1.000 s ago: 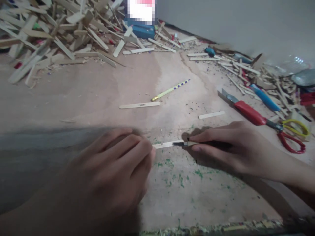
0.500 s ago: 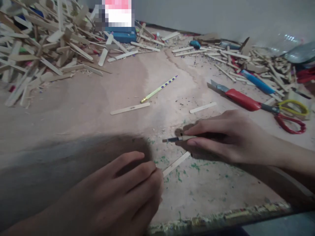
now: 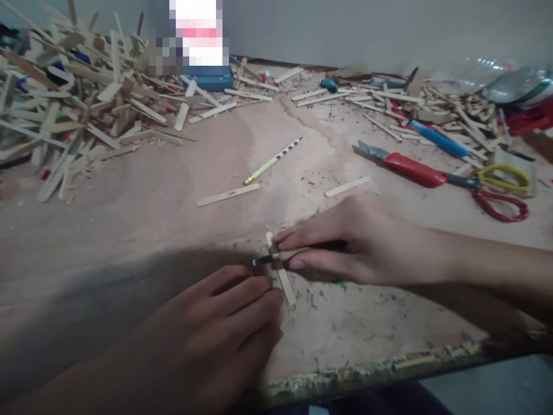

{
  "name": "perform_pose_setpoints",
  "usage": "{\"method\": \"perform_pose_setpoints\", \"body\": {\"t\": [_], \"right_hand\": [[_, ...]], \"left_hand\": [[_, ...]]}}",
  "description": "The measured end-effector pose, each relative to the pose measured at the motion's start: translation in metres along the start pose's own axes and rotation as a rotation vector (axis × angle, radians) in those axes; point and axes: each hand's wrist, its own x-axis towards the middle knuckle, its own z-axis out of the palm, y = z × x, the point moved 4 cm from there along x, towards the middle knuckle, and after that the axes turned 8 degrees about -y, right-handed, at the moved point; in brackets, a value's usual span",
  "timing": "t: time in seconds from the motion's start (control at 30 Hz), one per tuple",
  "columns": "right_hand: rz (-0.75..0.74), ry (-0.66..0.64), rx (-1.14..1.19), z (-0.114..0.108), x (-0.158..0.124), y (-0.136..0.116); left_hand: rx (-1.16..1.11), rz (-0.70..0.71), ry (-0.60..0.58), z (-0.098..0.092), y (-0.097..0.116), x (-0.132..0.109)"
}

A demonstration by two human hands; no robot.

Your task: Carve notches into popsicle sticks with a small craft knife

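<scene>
My left hand (image 3: 228, 323) is closed, its fingers curled at the lower end of a pale popsicle stick (image 3: 284, 282); the fingertips' grip is partly hidden. The stick slants up and away from that hand. Between the thumb and fingers of my right hand (image 3: 341, 248) is a slim tool (image 3: 264, 260) with a dark narrow tip and a paler handle. Its front part lies across the stick's upper half, tip pointing left. Whether it presses on the stick I cannot tell. Green shavings (image 3: 311, 297) are scattered beneath the hands.
Beyond the hands lie a dotted pencil (image 3: 274, 160) and two popsicle sticks (image 3: 228, 195). Scissors (image 3: 462, 181) with red and yellow handles are at right, near a blue-handled item (image 3: 438, 138). Stick heaps (image 3: 86, 115) fill the back left and back right. The table edge (image 3: 367, 369) runs close in front.
The popsicle stick by my left hand has swung from slanting right to pointing away, leaning slightly left. My right hand has moved left, bringing the tool over the stick. The view has shifted slightly.
</scene>
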Motion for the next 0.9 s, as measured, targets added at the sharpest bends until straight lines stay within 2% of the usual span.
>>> {"method": "perform_pose_setpoints", "body": {"t": [0.1,0.17,0.2,0.23,0.3,0.4,0.43,0.47,0.53,0.63,0.73,0.9], "right_hand": [[-0.046,-0.035,-0.031,-0.003,0.021,-0.006],[-0.025,0.025,-0.060,-0.010,0.026,-0.008],[0.000,0.092,-0.079,-0.016,0.025,-0.009],[0.030,0.170,-0.097,-0.023,0.021,-0.008],[0.095,0.300,-0.127,-0.034,0.009,-0.005],[0.177,0.360,-0.168,-0.042,-0.012,-0.001],[0.191,0.363,-0.190,-0.042,-0.018,0.000],[0.196,0.365,-0.215,-0.042,-0.023,-0.001],[0.184,0.355,-0.270,-0.038,-0.032,-0.004],[0.121,0.286,-0.355,-0.028,-0.038,-0.012],[0.051,0.208,-0.471,-0.018,-0.039,-0.021],[0.046,0.077,-0.508,-0.006,-0.036,-0.030]], "left_hand": [[0.012,0.007,-0.033,-0.003,0.004,0.000],[-0.012,-0.048,-0.023,-0.003,0.012,-0.005],[-0.011,-0.129,0.036,-0.005,0.015,-0.009],[-0.044,-0.173,0.046,-0.004,0.019,-0.013],[-0.115,-0.155,-0.006,-0.001,0.028,-0.018],[-0.100,-0.250,0.066,-0.007,0.018,-0.019],[-0.072,-0.220,0.064,-0.009,0.012,-0.017],[-0.047,-0.133,0.046,-0.009,0.006,-0.016],[0.094,-0.155,0.009,-0.005,-0.012,-0.016],[0.143,-0.226,0.056,0.007,-0.031,-0.021],[0.162,-0.202,0.057,0.014,-0.032,-0.023],[0.114,-0.114,-0.094,0.001,-0.022,-0.019]]}}
